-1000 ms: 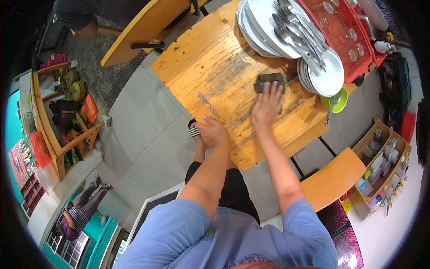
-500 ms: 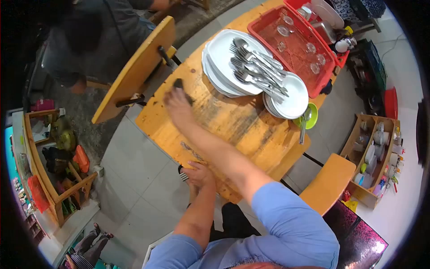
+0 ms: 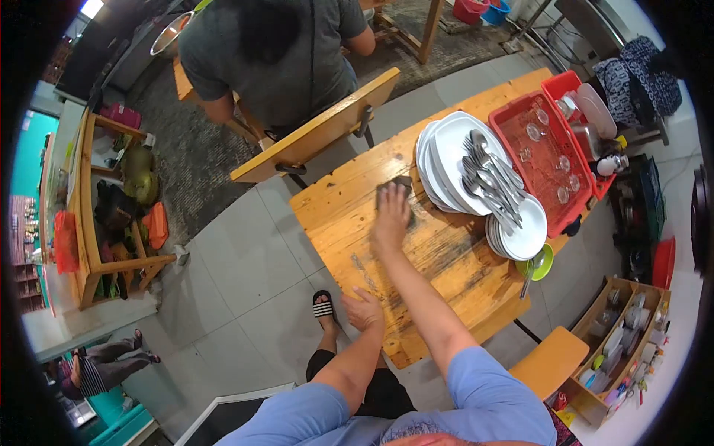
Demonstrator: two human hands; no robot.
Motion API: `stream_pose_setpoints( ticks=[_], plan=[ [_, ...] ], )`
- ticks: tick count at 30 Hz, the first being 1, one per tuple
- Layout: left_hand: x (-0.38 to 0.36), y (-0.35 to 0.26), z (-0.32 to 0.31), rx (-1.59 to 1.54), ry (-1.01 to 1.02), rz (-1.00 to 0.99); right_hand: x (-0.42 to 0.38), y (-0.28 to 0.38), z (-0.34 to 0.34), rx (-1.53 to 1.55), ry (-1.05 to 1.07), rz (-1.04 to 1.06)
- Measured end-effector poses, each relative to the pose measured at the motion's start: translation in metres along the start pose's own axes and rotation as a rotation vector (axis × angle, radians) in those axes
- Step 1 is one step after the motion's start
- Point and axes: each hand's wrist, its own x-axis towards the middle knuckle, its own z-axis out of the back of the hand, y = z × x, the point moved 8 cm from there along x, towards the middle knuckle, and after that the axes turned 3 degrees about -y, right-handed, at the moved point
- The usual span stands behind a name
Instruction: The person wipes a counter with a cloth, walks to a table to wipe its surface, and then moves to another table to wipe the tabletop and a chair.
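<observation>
My right hand [image 3: 390, 219] presses a dark cloth [image 3: 402, 184] flat against the wooden table [image 3: 335, 212], just left of the plates. The fingers lie over the cloth and hide part of it. At the table's near left edge rests my left hand [image 3: 363, 309], its fingers stretched out and nothing visible in it. Beyond the cloth stands a stack of white plates [image 3: 439, 167], with a pile of forks and spoons [image 3: 487, 175] on top. Smaller white plates [image 3: 525, 230] are stacked beside it. A green bowl [image 3: 545, 262] with a spoon in it sits near the right edge.
A red basket [image 3: 513, 134] with several glasses stands at the far right. A wooden chair [image 3: 316, 126] is against the far side, and a person in grey [image 3: 275, 67] sits beyond. Another chair seat [image 3: 550, 364] is at lower right, near a wooden rack of containers [image 3: 591, 327].
My view has turned left and up. My right hand has slid the dark cloth from the table's far left edge towards the plates. My left hand stays at the near edge.
</observation>
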Motion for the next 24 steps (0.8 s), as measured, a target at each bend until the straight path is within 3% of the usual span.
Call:
stream_pose_setpoints(
  ticks=[3,5,6,8,10,14,16,17,19,21,22,24],
  plan=[
    [0.0,-0.001,0.002,-0.027,-0.028,-0.031,0.025,0.058,-0.023,0.187,-0.054,0.113],
    [0.001,0.004,-0.005,-0.019,0.027,-0.008,0.014,0.101,-0.032,0.197,0.074,0.383],
    [0.001,0.006,-0.005,-0.019,0.023,-0.011,0.003,0.098,-0.026,0.2,0.07,0.382],
    [-0.001,0.004,-0.004,-0.019,0.009,-0.023,-0.047,0.098,-0.002,0.317,0.19,0.67],
    [0.0,0.011,-0.012,-0.024,-0.011,-0.039,-0.082,0.067,0.022,0.301,0.245,0.706],
    [0.0,0.008,-0.006,-0.023,-0.124,-0.094,-0.13,-0.06,0.045,0.158,0.279,0.38],
    [0.001,0.013,-0.015,-0.018,-0.11,-0.063,-0.135,-0.111,0.071,0.039,0.1,0.171],
    [0.002,0.016,-0.016,-0.01,-0.105,-0.045,-0.136,-0.111,0.064,0.03,0.104,0.163],
    [0.001,0.018,-0.017,-0.015,-0.07,-0.033,-0.116,-0.115,0.059,0.064,-0.168,-0.096],
    [0.002,0.019,-0.019,-0.023,-0.049,-0.024,-0.093,-0.066,0.047,0.194,-0.106,-0.221],
    [0.002,0.02,-0.022,-0.044,-0.052,-0.047,-0.092,-0.049,0.041,0.195,-0.112,-0.224],
    [0.004,0.022,-0.016,-0.069,-0.064,-0.081,-0.09,0.004,0.03,0.271,-0.024,0.077]
  ],
)
